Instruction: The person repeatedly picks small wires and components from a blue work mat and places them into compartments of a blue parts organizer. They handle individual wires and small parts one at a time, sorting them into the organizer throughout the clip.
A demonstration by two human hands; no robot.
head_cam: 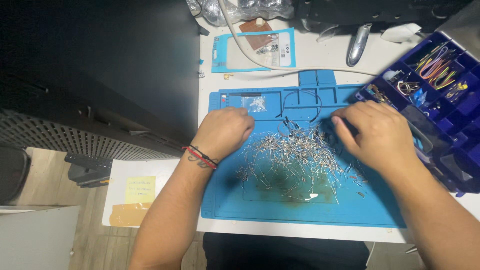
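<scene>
The left hand (223, 131), a red and black cord at its wrist, lies knuckles up on the far left of the blue mat (227, 200), fingers curled under; whether they pinch anything cannot be told. Just right of it, thin shiny metal pins (290, 160) lie scattered across the middle of the soft, ridged mat. The right hand (378, 137) arches over the heap's right edge, fingertips bent down onto the pins, its grip hidden. Farther right sits a dark blue plastic box (452, 120) of compartments holding coloured wires.
</scene>
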